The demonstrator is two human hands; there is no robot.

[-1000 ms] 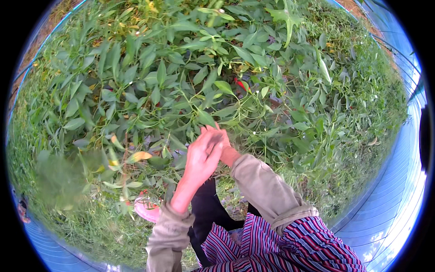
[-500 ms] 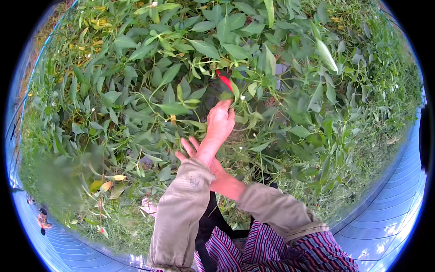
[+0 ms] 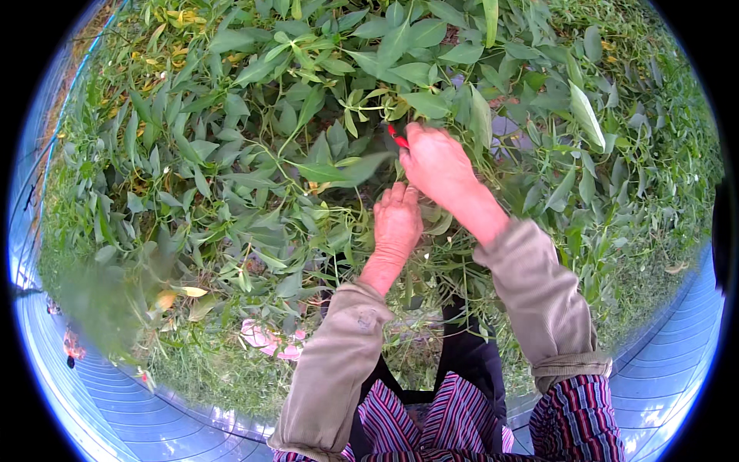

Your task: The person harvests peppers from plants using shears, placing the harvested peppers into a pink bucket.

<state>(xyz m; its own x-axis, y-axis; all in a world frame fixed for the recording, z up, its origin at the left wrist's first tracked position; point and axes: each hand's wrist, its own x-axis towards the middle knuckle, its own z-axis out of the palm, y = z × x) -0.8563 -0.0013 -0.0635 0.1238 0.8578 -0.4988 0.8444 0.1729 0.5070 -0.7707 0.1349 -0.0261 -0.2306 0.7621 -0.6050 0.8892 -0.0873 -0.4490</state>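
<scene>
A red chili pepper (image 3: 398, 137) shows among the green leaves of a pepper plant (image 3: 315, 173), partly covered by my fingers. My right hand (image 3: 443, 163) is closed around it from the right, fingertips hidden behind the knuckles. Just below and to the left, my left hand (image 3: 398, 223) has its fingers curled into the foliage; whatever they grip is out of sight. A blurred leaf lies close above that hand. Both forearms are in tan sleeves.
Dense pepper foliage surrounds both hands. A long pale folded leaf (image 3: 586, 115) stands out at the right. Low on the left lies a pink object (image 3: 271, 339) in the grass. A blue line (image 3: 81, 69) runs along the left edge. Large blue ribbed surfaces (image 3: 654, 385) curve around the rim.
My right hand has come up from beneath the left forearm to the red chili pepper. My left hand has shifted down from it, and the arms are uncrossed.
</scene>
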